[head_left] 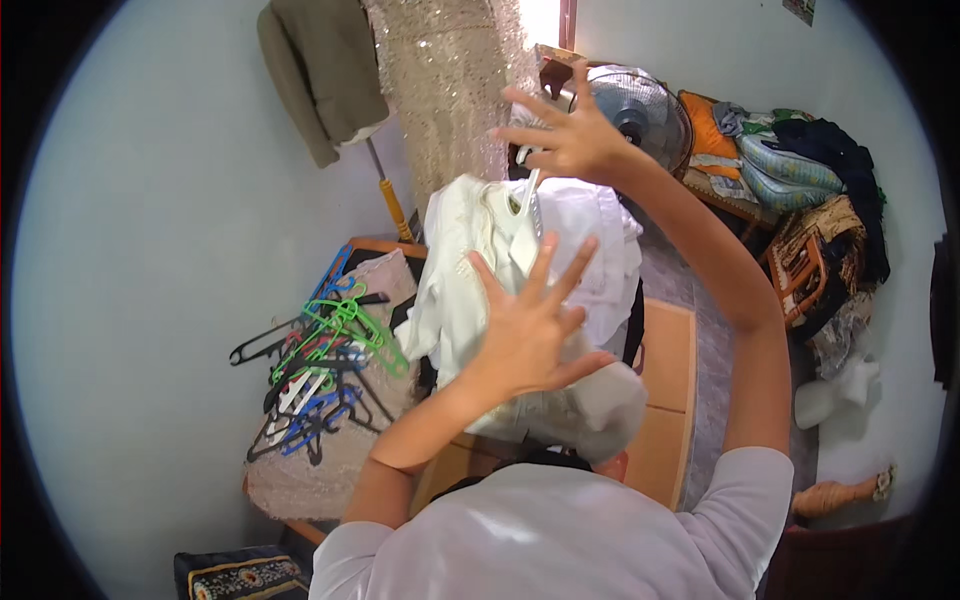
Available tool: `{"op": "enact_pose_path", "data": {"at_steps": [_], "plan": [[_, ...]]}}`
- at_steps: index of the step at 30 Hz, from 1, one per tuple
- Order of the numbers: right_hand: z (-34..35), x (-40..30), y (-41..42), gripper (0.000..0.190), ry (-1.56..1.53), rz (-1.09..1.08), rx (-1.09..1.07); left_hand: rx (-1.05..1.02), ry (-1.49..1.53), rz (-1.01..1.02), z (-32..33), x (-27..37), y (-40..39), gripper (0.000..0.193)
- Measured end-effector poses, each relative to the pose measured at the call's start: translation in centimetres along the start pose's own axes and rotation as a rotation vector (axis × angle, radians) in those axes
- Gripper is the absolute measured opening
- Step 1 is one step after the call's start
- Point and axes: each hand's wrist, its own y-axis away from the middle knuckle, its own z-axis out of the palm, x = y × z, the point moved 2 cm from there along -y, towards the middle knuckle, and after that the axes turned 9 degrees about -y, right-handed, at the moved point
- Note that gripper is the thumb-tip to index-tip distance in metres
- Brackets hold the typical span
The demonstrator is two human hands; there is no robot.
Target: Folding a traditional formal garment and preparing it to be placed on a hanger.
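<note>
My left hand [529, 330] is spread wide over white garments, its palm facing down and nothing in its fingers. Farther off, my right hand [574, 139] is raised with fingers apart, in front of a standing fan, also holding nothing. Below it a white plastic hanger [531, 196] sticks up at the neck of a cream shirt [461, 262]. Beside that shirt, to its right, lies a white garment [600, 262]. Whether either hand touches the hanger or cloth cannot be told. A pale rounded cloth item [607, 409] is below my left hand.
A heap of plastic hangers [330, 375] lies left on a sequined cloth [300, 487]. Behind stand a brown garment on a stand [330, 75], a sequined cloth hanging [442, 90] and the fan [649, 124]. Cushions [795, 172] and clothes pile at right, near a wooden board [667, 420].
</note>
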Motion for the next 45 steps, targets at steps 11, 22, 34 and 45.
{"op": "enact_pose_path", "data": {"at_steps": [11, 22, 34, 45], "plan": [[-8.6, -14.3, -8.2, 0.024, -0.052, 0.275, -0.134, -0.099, -0.401, -0.109, -13.3, -6.9, 16.2, 0.012], [-16.4, -19.4, -8.9, 0.022, -0.023, 0.549, -0.371, 0.158, -0.331, -0.087, -11.9, -6.6, 17.0, 0.047], [-19.9, -22.8, -6.0, 0.024, 0.124, 0.606, -0.218, 0.33, -0.023, 0.042, -6.8, -5.3, 14.4, 0.031], [-21.4, -44.0, 7.9, 0.043, 0.36, 1.59, -0.13, 0.308, 0.103, 0.253, -5.8, -1.1, 12.5, 0.026]]}}
